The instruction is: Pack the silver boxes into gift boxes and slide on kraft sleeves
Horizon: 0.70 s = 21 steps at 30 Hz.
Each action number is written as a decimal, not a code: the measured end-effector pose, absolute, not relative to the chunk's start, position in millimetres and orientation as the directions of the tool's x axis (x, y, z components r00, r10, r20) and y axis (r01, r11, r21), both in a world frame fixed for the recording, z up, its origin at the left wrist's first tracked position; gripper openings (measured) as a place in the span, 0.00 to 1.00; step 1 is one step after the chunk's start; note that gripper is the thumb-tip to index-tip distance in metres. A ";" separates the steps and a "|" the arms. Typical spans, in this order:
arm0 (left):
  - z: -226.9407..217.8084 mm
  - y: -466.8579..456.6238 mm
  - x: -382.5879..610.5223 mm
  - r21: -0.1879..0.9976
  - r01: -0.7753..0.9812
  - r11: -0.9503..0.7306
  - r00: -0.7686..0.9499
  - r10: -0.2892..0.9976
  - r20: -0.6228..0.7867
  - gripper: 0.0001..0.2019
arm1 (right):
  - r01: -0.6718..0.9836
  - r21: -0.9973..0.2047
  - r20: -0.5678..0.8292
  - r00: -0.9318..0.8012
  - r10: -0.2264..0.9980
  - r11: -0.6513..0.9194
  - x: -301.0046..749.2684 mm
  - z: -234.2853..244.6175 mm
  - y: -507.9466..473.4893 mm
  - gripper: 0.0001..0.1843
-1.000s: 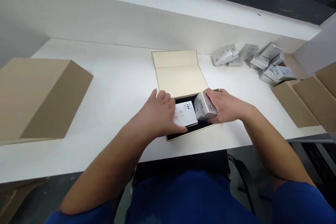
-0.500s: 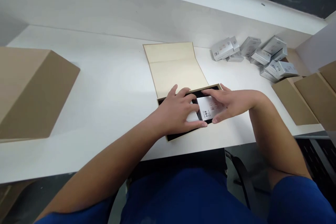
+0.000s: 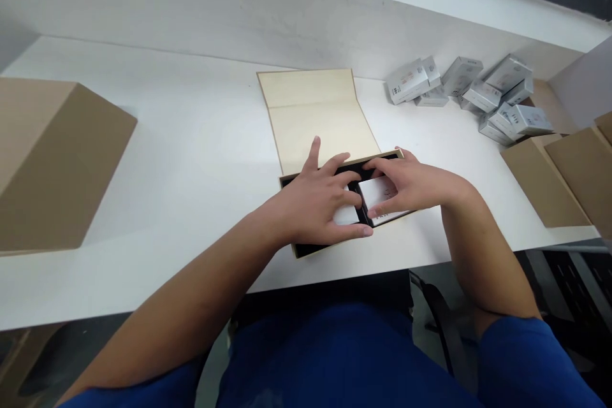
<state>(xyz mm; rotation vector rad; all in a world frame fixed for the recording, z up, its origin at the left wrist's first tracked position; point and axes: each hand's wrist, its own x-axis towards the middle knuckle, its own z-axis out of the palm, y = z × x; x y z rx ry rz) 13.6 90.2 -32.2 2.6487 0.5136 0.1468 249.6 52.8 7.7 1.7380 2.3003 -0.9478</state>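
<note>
A shallow gift box with a black interior lies tilted on the table, its cream lid folded open to the back. My left hand rests over its left half with fingers spread. Beneath that hand, a white small box shows only in part. In the right half sits a silver-white small carton with print on top. Over this carton is my right hand, thumb across its face and fingers apart near the far wall. Whether the right fingertips grip its sides is hidden.
Several silver cartons lie in a loose pile at the back right. Brown boxes stand at the right edge. A large brown box occupies the left of the white table, which ends at a back wall.
My right thumb has moved left, from the carton's front edge onto its face. The carton now looks lower in the right half. My left index finger is raised higher; the view has shifted slightly.
</note>
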 end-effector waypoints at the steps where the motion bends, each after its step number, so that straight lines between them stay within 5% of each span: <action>1: -32.9 90.5 12.6 0.446 0.326 -0.833 0.926 0.378 0.029 0.28 | 0.886 -0.435 -0.419 -0.355 0.835 0.158 252.4 6.6 51.9 0.43; 5: -35.4 91.4 11.8 0.462 0.318 -0.828 0.926 0.375 0.034 0.29 | 0.757 -0.626 -0.229 -0.407 0.884 0.186 262.1 5.9 47.6 0.34; 11: -32.4 94.8 14.8 0.453 0.325 -0.830 0.936 0.351 -0.030 0.33 | 0.744 -0.634 0.319 0.002 0.948 0.211 284.6 -2.1 89.0 0.17; 16: -28.4 95.4 11.7 0.492 0.304 -0.816 0.946 0.318 -0.057 0.30 | 0.657 -0.744 0.181 0.027 0.983 0.119 304.7 -60.9 170.1 0.20; 21: -25.7 96.3 1.8 0.587 0.277 -0.761 0.947 0.320 -0.033 0.25 | 0.681 -0.733 0.127 0.136 0.983 0.001 296.5 -117.4 221.1 0.35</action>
